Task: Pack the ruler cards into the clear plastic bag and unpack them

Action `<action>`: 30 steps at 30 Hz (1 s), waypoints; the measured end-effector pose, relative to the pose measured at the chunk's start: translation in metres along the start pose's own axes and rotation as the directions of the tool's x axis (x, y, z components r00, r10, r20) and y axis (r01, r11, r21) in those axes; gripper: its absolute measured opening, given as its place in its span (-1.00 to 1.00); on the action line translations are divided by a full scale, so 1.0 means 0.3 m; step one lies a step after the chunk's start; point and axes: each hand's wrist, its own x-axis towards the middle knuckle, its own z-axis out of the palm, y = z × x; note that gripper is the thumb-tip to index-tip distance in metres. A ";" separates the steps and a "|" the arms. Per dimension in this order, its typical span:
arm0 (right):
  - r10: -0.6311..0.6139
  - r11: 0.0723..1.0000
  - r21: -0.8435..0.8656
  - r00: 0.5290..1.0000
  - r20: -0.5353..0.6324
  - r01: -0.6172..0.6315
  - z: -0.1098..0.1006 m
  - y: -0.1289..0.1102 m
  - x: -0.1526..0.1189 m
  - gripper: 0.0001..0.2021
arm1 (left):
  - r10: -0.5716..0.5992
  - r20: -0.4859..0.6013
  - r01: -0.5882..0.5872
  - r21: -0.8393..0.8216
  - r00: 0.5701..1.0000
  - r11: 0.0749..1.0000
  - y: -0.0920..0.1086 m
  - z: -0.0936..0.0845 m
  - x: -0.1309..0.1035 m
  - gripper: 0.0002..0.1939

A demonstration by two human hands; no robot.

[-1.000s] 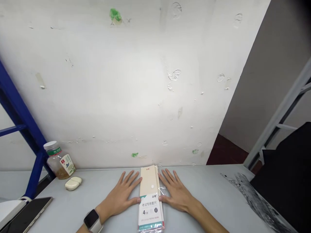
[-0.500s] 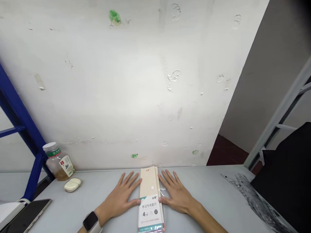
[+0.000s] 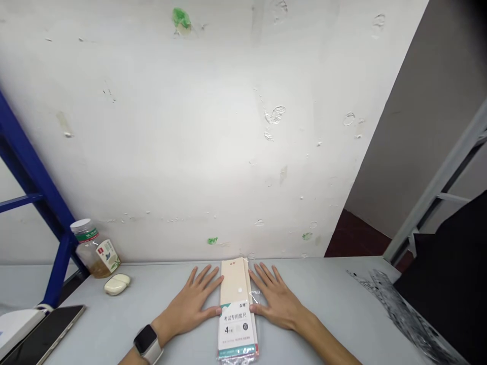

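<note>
A cream and white package in clear plastic, printed with Chinese characters and a "4", lies lengthwise on the grey table, its far end close to the wall. On its left side my left hand rests flat with spread fingers, thumb and index fingertips at the package's edge. My right hand lies flat on the other side, fingers apart, its thumb and index fingertips at the right edge. Neither hand grips anything. A watch is on my left wrist.
At the left stand a clear jar and a cream case, with a phone and a white object nearer. Blue frame bars rise behind them. Black cloth hangs at the right; a white wall backs the table.
The view has shifted slightly, so the jar, case and phone appear a little farther right and higher. Both hands and the package keep the same places relative to each other.
</note>
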 end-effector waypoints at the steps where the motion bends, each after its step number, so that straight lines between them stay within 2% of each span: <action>1: 0.002 1.000 0.003 1.000 0.002 -0.002 -0.002 -0.001 0.000 -0.22 | 0.001 0.003 -0.001 -0.003 1.000 1.000 0.000 -0.001 0.000 -0.25; 7: 0.041 0.997 0.068 0.999 -0.005 -0.041 -0.029 -0.015 0.002 -0.26 | -0.021 0.031 0.023 -0.065 0.999 0.998 0.004 -0.011 0.001 -0.23; 10: 0.050 0.997 0.062 0.989 -0.139 -0.041 -0.021 -0.043 0.004 -0.38 | -0.037 0.015 0.038 -0.098 0.999 0.994 0.010 -0.012 0.003 -0.21; 13: 0.053 0.996 0.084 0.955 -0.291 -0.030 0.004 -0.080 0.005 -0.57 | -0.067 0.005 0.067 -0.113 0.998 0.991 0.016 -0.008 0.007 -0.27; 16: 0.123 0.981 0.183 0.923 -0.364 -0.058 0.024 -0.105 0.009 -0.70 | -0.105 0.011 0.105 -0.120 0.994 0.987 0.021 -0.002 0.012 -0.30; 19: 0.197 0.942 0.326 0.918 -0.343 -0.080 0.028 -0.109 0.019 -0.77 | -0.118 0.032 0.121 -0.135 0.993 0.983 0.027 0.003 0.015 -0.29; 22: 0.236 0.861 0.503 0.934 -0.267 -0.074 0.024 -0.101 0.033 -0.78 | -0.123 0.034 0.127 -0.164 0.992 0.978 0.032 0.003 0.016 -0.28; 26: 0.251 0.728 0.684 0.948 -0.196 -0.051 0.012 -0.096 0.046 -0.72 | -0.167 -0.037 0.151 -0.282 0.985 0.948 0.040 -0.011 0.031 -0.41; 28: 0.249 0.687 0.725 0.952 -0.181 -0.042 0.007 -0.101 0.047 -0.69 | -0.259 -0.101 0.191 -0.436 0.961 0.880 0.044 -0.021 0.043 -0.54; 30: 0.240 0.667 0.745 0.955 -0.173 -0.032 0.004 -0.108 0.047 -0.69 | -0.356 -0.115 0.209 -0.629 0.928 0.748 0.044 -0.029 0.055 -0.60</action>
